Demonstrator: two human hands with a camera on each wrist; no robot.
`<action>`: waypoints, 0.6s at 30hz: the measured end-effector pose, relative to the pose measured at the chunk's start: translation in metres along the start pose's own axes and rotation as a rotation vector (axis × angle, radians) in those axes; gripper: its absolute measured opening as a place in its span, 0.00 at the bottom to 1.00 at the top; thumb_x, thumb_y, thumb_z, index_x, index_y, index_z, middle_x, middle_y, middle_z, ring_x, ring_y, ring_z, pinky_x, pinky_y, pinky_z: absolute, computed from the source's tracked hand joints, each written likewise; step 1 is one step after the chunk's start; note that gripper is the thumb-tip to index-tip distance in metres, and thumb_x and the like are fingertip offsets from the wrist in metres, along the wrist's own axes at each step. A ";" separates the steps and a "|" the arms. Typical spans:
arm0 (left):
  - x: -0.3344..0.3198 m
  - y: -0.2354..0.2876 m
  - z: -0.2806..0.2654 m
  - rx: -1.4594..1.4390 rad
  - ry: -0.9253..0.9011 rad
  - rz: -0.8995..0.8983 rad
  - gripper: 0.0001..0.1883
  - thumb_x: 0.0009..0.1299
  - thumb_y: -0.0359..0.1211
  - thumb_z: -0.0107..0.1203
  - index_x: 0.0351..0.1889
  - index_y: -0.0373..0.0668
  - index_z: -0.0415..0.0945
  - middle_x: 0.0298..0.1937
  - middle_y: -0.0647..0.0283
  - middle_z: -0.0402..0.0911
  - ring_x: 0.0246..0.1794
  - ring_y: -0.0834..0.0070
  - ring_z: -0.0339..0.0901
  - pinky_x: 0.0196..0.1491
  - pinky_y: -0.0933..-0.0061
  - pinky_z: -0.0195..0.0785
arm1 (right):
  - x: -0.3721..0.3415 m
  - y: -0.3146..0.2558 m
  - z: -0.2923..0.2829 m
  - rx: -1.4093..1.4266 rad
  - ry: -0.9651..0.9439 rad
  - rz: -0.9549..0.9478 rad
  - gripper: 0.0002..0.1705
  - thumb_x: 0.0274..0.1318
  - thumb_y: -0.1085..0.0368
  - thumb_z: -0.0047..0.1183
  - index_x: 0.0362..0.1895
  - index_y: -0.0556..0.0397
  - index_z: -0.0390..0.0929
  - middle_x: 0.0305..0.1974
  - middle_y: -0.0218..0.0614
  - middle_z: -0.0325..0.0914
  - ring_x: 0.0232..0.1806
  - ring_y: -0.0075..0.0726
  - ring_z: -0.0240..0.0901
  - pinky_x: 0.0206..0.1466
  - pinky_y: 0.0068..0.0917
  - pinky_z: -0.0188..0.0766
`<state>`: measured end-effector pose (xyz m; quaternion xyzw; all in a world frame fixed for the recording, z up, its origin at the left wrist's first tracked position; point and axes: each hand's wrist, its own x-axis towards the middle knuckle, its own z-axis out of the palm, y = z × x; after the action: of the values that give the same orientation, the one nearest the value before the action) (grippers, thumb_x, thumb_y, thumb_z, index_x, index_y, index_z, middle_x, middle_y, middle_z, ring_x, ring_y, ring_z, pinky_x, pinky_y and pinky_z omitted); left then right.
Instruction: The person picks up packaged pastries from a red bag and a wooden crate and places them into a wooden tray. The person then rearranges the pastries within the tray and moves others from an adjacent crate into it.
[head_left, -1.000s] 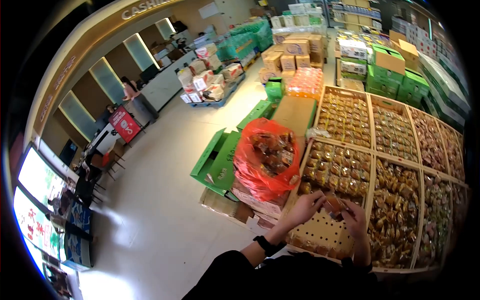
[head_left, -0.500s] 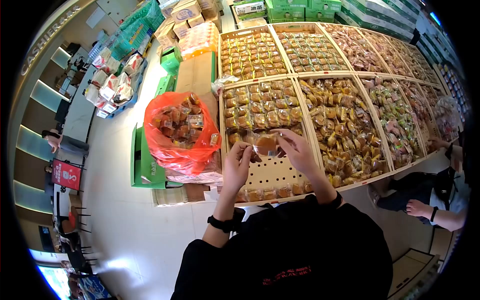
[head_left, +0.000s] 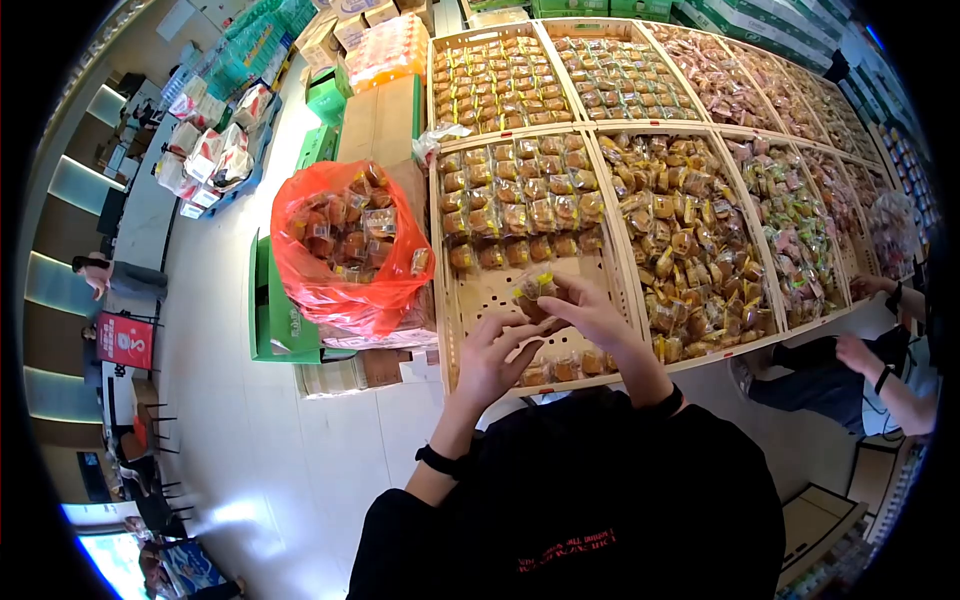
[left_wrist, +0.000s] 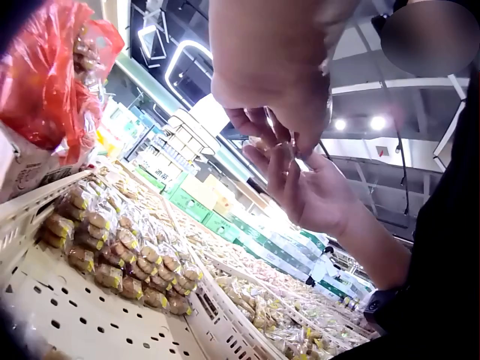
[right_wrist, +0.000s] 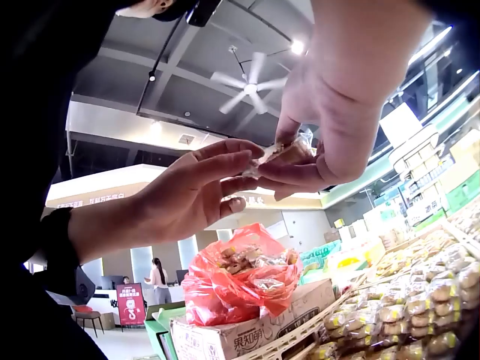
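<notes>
A small bun in a clear wrapper (head_left: 534,290) with yellow print is held above the partly bare crate (head_left: 480,290). My right hand (head_left: 590,312) grips the wrapped bun between thumb and fingers. My left hand (head_left: 492,355) is just below and left of it, fingers bent. In the right wrist view, the left thumb and fingertips (right_wrist: 238,166) pinch the wrapper's end, and the bun sits in the right hand (right_wrist: 337,142). Both hands meet in the left wrist view too, where the left hand (left_wrist: 277,75) mostly hides the package.
Rows of wrapped buns (head_left: 520,195) fill the crate's far part. A red plastic bag (head_left: 350,255) of wrapped buns sits on boxes at left. Neighbouring crates (head_left: 695,250) hold heaped packaged pastries. Another person's arm (head_left: 885,370) shows at right.
The head view has swung right and down over the crates. The bun has been turned, showing its yellow-printed side. My left hand has shifted from the package's left side to below it.
</notes>
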<state>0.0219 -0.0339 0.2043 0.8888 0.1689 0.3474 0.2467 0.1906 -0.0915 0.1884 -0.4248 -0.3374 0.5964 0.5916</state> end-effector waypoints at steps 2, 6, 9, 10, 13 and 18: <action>-0.005 -0.004 -0.004 -0.137 0.015 -0.117 0.14 0.50 0.22 0.61 0.35 0.41 0.75 0.35 0.61 0.75 0.34 0.67 0.72 0.34 0.72 0.66 | -0.001 0.001 0.002 0.022 0.030 0.034 0.16 0.56 0.67 0.49 0.48 0.56 0.66 0.40 0.34 0.75 0.40 0.26 0.73 0.36 0.24 0.74; -0.015 -0.017 -0.014 -0.149 -0.029 -0.280 0.12 0.55 0.22 0.57 0.38 0.39 0.73 0.36 0.60 0.75 0.35 0.68 0.73 0.34 0.74 0.64 | 0.007 0.018 0.000 0.092 0.060 0.047 0.18 0.52 0.70 0.52 0.47 0.54 0.63 0.41 0.36 0.75 0.42 0.29 0.74 0.39 0.25 0.73; -0.023 -0.028 -0.017 -0.191 -0.063 -0.347 0.11 0.58 0.23 0.54 0.39 0.39 0.72 0.36 0.60 0.76 0.34 0.70 0.73 0.34 0.75 0.63 | 0.019 0.031 0.001 0.084 0.095 -0.064 0.19 0.48 0.70 0.55 0.45 0.52 0.66 0.37 0.33 0.74 0.35 0.26 0.73 0.35 0.23 0.70; -0.027 -0.032 -0.019 -0.187 -0.060 -0.349 0.11 0.58 0.23 0.54 0.39 0.39 0.72 0.36 0.60 0.76 0.34 0.70 0.73 0.34 0.75 0.63 | 0.025 0.040 -0.003 0.084 0.090 -0.064 0.19 0.48 0.70 0.55 0.45 0.52 0.66 0.37 0.33 0.74 0.35 0.26 0.73 0.35 0.23 0.70; -0.039 -0.037 -0.028 -0.170 -0.110 -0.432 0.10 0.60 0.23 0.52 0.41 0.37 0.71 0.36 0.60 0.76 0.34 0.72 0.73 0.34 0.76 0.63 | 0.047 0.057 -0.019 -0.631 0.126 0.127 0.18 0.44 0.63 0.60 0.38 0.56 0.69 0.24 0.26 0.66 0.21 0.19 0.58 0.26 0.19 0.60; -0.065 -0.046 -0.047 -0.192 -0.106 -0.565 0.12 0.60 0.24 0.52 0.43 0.38 0.71 0.36 0.60 0.76 0.32 0.69 0.73 0.36 0.73 0.65 | 0.108 0.145 -0.039 -0.073 0.417 0.169 0.16 0.46 0.64 0.58 0.38 0.56 0.69 0.25 0.29 0.70 0.23 0.20 0.66 0.25 0.18 0.65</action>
<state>-0.0626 -0.0118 0.1733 0.7959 0.3629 0.2327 0.4250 0.1719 0.0015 0.0299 -0.5868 -0.1924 0.5304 0.5807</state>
